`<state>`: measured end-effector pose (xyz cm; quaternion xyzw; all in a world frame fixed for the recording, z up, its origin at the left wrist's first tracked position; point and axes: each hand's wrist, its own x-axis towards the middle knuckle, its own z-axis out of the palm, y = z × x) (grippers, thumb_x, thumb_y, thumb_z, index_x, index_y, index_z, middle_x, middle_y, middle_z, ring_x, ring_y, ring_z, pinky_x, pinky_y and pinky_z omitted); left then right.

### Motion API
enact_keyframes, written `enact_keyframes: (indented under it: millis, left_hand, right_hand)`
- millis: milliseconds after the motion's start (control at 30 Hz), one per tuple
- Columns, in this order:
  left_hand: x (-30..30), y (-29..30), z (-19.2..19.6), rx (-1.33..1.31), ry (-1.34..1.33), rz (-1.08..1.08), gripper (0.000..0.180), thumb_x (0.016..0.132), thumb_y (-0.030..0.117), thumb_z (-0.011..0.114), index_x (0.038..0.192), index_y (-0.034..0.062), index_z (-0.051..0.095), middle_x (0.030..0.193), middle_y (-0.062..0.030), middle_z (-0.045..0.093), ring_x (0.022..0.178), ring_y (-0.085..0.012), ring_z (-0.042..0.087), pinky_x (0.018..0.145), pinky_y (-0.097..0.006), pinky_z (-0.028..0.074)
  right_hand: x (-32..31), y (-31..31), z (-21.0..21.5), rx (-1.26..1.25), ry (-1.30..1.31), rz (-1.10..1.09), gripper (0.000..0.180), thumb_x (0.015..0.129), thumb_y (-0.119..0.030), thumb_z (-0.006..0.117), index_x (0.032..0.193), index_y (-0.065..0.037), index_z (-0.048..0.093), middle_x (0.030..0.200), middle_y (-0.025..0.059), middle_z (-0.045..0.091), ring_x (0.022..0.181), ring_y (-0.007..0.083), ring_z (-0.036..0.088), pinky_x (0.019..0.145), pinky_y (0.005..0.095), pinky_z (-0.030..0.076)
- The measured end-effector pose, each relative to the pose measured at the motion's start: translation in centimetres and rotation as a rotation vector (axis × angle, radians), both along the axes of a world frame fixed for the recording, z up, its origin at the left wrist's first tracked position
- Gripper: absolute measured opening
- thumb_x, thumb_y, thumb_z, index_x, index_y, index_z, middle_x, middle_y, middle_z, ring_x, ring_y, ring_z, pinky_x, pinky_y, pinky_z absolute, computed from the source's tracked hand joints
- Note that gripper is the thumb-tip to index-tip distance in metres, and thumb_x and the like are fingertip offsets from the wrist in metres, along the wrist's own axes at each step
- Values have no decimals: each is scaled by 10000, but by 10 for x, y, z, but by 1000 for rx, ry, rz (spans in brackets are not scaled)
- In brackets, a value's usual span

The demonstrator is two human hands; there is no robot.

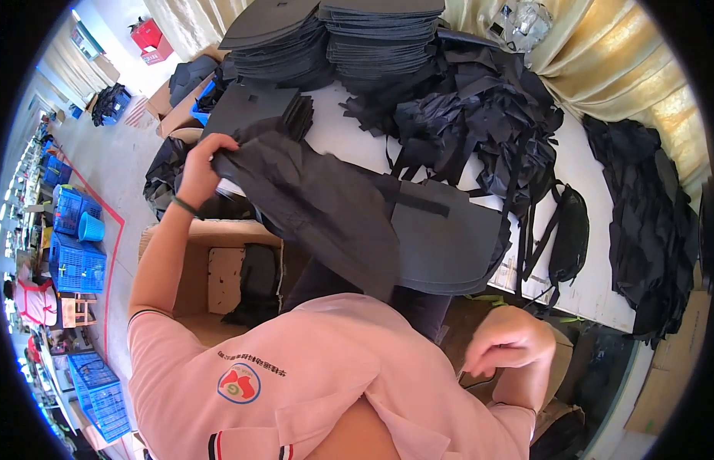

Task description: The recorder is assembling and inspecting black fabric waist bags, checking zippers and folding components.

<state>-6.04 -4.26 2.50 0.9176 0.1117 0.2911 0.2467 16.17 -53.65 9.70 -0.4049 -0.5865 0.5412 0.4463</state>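
Observation:
A piece of black fabric [319, 199] is stretched across the front of my body, its upper left corner gripped in my left hand [202, 170]. The fabric droops to the right toward my lap. Beside it, at the table's near edge, lies a dark grey stiff panel [449, 241] with a black strap [421, 199] across its top. My right hand [513, 340] is raised low on the right, apart from the fabric, with its fingers curled in. Whether anything small is inside those fingers is hidden.
Stacks of dark panels [384, 38] stand at the back of the white table [334, 126]. Black fabric pieces [480, 115] are heaped behind the panel. A black pouch [569, 234] lies on the right. An open cardboard box [223, 280] is at my left, blue crates [77, 261] farther left.

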Motion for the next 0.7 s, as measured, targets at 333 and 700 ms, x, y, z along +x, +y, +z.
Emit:
enact_keyframes:
  millis: [333,700]
  left_hand:
    - [62,-107,84,-13,-71,-58,248,727,15,668,970,45,628,846,-112,658,818,-254,658,739,-310,510]
    - [66,-99,108,233,-112,-27,349,684,23,700,1004,105,587,905,-78,623,825,-290,638,698,-366,515]
  right_hand:
    - [-58,119,-39,148,-398,-720,877,693,-311,874,1396,-91,398,1171,129,565,951,231,611,784,358,514]
    - [-33,145,-48,362,-721,-1159,215,858,-32,675,1063,-39,609,885,140,659,786,232,669,711,333,526]
